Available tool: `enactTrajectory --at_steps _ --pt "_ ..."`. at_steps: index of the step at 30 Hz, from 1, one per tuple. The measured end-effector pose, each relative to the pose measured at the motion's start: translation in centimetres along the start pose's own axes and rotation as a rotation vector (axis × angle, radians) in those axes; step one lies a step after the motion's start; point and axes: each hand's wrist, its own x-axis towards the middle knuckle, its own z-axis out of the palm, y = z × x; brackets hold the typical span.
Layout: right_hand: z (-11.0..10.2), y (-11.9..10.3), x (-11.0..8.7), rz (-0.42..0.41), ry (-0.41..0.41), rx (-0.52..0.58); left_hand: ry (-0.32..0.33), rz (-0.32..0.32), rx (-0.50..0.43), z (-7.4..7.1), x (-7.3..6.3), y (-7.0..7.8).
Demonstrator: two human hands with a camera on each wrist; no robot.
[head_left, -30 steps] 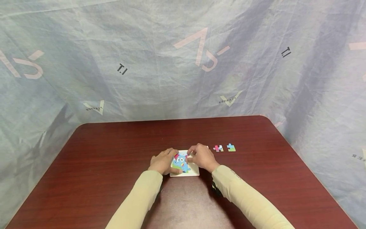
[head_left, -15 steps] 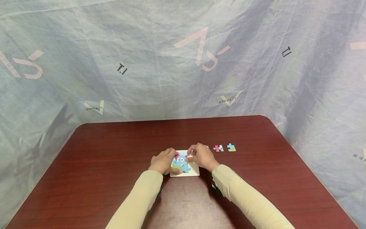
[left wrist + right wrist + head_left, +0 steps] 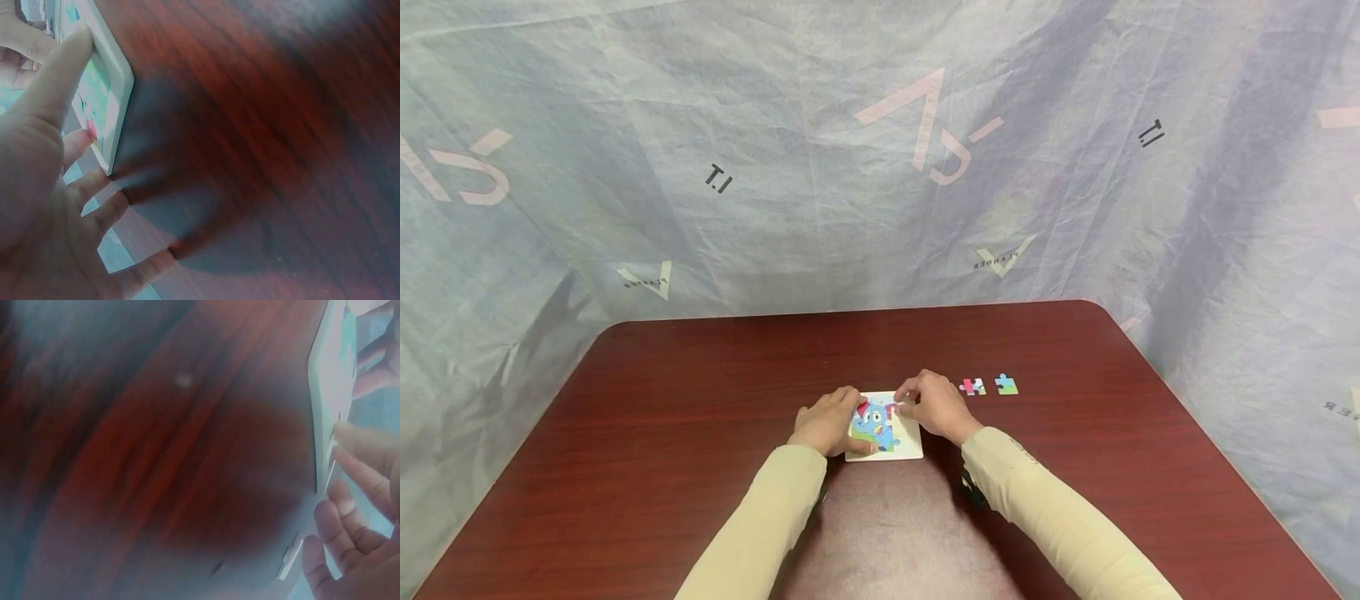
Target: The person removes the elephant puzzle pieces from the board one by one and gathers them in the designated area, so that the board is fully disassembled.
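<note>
A white puzzle board (image 3: 910, 448), partly filled with a blue cartoon animal picture (image 3: 872, 423), lies on the table. At its left side my left hand (image 3: 829, 423) rests with fingers spread; in the left wrist view its thumb (image 3: 65, 72) presses on the board. My right hand (image 3: 938, 408) is over the board's upper right part. Its thumb and index finger pinch a puzzle piece there, mostly covered by the fingertips. From the right wrist, a thin pale edge of that piece (image 3: 332, 459) shows beside the fingertips; the other fingers are loosely bent.
Right of the board, a pink and white puzzle piece (image 3: 973, 387) and a blue and green one (image 3: 1007, 384) lie on the dark red table (image 3: 715, 375). The right wrist view shows a pale flat piece (image 3: 289, 557) near my curled fingers. A grey printed cloth (image 3: 805, 208) hangs behind.
My right hand has shifted slightly right and away from me, uncovering more of the board's right part. My left hand and the loose pieces have stayed in place.
</note>
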Motion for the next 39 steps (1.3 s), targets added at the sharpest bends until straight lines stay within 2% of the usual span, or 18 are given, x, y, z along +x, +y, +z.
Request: enactTrajectory --at_steps 15,19,23,28,34,39 --pt "0.1 0.3 0.6 -0.087 -0.009 -0.038 -0.002 0.007 0.004 -0.1 0.1 -0.1" --pt "-0.2 0.6 0.6 -0.114 -0.038 -0.031 0.0 0.009 0.002 -0.1 0.1 -0.1" --pt "-0.6 1.1 0.5 -0.117 -0.078 -0.009 -0.001 0.01 0.0 -0.1 0.0 -0.1" --pt "-0.9 1.2 0.3 -0.144 -0.09 0.013 -0.007 0.008 0.001 -0.2 0.0 0.0" --pt "-0.4 1.0 0.2 -0.15 -0.117 -0.038 -0.011 0.004 0.002 -0.2 -0.1 0.0" --pt "-0.2 0.9 0.2 -0.149 -0.109 -0.048 -0.014 0.002 0.002 -0.1 -0.1 0.0"
